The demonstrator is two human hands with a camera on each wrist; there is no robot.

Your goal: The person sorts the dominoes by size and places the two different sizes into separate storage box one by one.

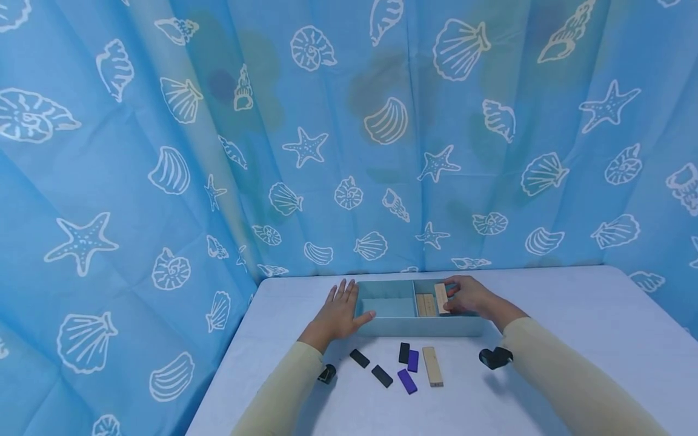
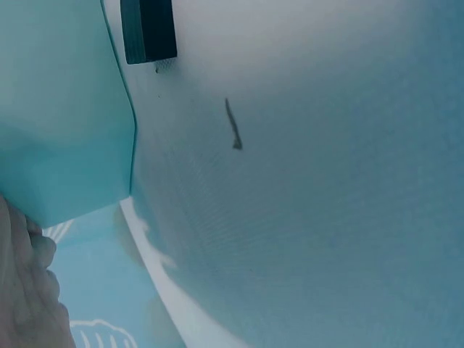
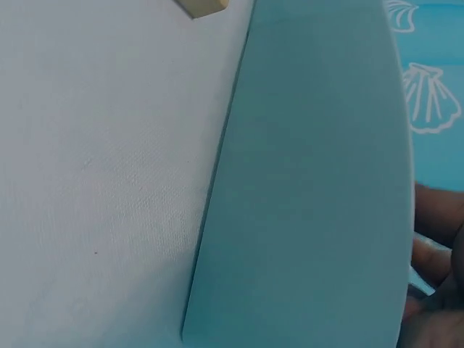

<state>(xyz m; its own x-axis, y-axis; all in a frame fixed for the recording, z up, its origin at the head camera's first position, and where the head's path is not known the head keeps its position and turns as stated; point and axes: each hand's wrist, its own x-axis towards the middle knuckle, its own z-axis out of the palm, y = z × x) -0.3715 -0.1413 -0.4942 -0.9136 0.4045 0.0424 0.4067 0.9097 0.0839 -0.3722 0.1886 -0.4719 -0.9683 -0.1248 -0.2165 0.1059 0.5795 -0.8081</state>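
Wooden block [image 1: 440, 298] in the right compartment [image 1: 421, 287] of our divided tray [image 1: 420, 327]
Our right hand [image 1: 468, 295] pinches it; our left hand [image 1: 339, 312], fingers extended, rests at the left end, likely steadying the tray.

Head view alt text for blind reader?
A person's right hand holds a wooden block at the right compartment of a blue tray, beside other wooden blocks; the left hand lies at the tray's left end. On the white table in front lie three black blocks, two purple blocks and a loose wooden block; seashell curtain behind.
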